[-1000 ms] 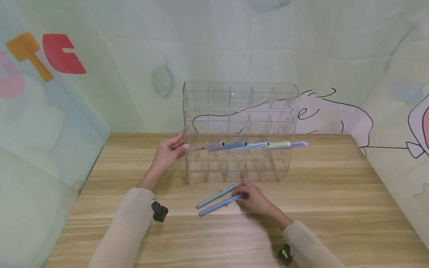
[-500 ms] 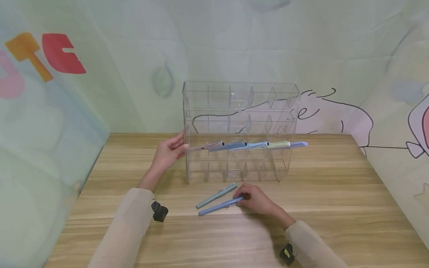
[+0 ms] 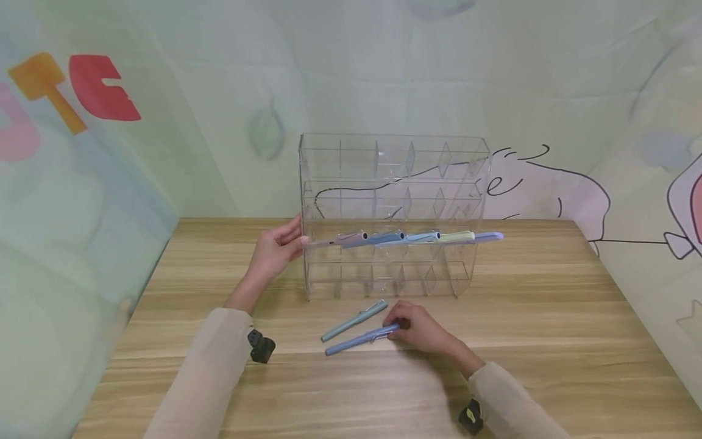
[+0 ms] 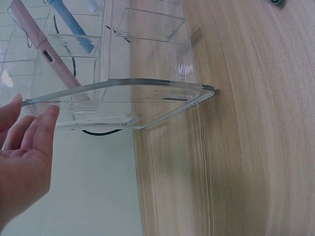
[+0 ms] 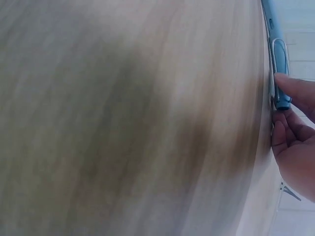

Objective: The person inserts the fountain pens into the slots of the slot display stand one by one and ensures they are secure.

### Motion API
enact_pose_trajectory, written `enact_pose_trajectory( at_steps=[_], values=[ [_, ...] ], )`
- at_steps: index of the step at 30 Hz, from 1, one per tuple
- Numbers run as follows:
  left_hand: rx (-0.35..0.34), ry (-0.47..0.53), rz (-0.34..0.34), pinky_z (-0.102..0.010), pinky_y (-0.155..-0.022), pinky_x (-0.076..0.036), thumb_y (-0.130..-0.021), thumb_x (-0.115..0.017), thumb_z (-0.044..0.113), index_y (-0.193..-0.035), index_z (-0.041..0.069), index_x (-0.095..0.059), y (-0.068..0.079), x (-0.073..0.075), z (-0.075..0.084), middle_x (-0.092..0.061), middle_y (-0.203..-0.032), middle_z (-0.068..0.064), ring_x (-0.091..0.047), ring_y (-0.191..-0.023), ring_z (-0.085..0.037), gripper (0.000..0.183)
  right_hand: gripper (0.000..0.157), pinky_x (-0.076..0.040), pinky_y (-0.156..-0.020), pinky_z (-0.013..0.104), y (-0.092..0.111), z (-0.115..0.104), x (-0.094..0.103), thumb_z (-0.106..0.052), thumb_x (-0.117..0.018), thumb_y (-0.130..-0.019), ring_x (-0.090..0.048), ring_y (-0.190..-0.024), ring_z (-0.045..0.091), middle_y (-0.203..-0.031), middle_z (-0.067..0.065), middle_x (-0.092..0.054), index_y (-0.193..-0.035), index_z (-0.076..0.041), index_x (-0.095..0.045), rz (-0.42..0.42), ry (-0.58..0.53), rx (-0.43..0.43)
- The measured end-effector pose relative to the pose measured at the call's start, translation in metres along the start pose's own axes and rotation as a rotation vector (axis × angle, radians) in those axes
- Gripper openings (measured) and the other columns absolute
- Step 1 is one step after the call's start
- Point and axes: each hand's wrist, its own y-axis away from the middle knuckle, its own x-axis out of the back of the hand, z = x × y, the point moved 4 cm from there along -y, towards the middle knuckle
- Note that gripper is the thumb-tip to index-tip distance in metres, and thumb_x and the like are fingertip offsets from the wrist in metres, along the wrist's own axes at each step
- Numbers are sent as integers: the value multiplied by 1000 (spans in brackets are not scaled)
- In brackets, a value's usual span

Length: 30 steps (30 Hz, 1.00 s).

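Observation:
My left hand [image 3: 272, 249] grips the left side of a clear acrylic pen rack [image 3: 384, 268], thumb at the front edge and fingers along the outer side. In the left wrist view, that hand [image 4: 29, 147] is at the side panel, close to a pink pen [image 4: 47, 49]. My right hand [image 3: 419, 327] pinches the clip end of a blue pen [image 3: 356, 342] lying slantwise low over the table. The right wrist view has the thumb on the pen's cap [image 5: 279, 64]. A grey-green pen [image 3: 353, 321] lies just behind it, between the blue pen and the rack.
One rack tier carries a row of pens: pink [image 3: 351, 236], dark blue [image 3: 384, 237], light blue [image 3: 422, 237], pale yellow [image 3: 457, 236] and purple [image 3: 489, 236]. The rack stands upright on the wooden table [image 3: 548, 317], before a printed cloth backdrop [image 3: 219, 122].
My right hand has shifted slightly right and down, its fingers sitting closer to the end of the blue pen. The left hand, the rack and the grey-green pen have stayed put.

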Motion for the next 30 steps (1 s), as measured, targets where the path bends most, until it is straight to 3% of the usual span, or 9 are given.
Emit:
enact_pose_trajectory(
  at_steps=[11, 16, 30],
  values=[
    [3, 5, 1, -22, -80, -51, -89, -58, 5, -136, 14, -43, 0, 0, 0, -47, -130, -14, -53, -112, -25, 50, 16, -52, -71, 22, 5, -6, 6, 2, -70, -76, -58, -79, 11, -88, 2, -64, -91, -4, -67, -21, -74, -54],
    [6, 6, 2, -22, -80, -51, -89, -58, 5, -136, 14, -43, 0, 0, 0, -47, -130, -14, -53, -112, -24, 49, 15, -52, -67, 22, 5, -10, 11, -1, -71, -76, -57, -75, 8, -85, 0, -65, -90, -5, -68, -4, -81, -54],
    [-2, 12, 1, -23, -80, -51, -89, -57, 4, -136, 13, -42, 0, 0, 1, -47, -130, -15, -53, -112, -25, 50, 11, -51, -67, 23, 2, -22, 40, 0, -67, -80, -55, -76, 12, -88, 5, -64, -91, -1, -66, 43, -163, -50]
  ],
)
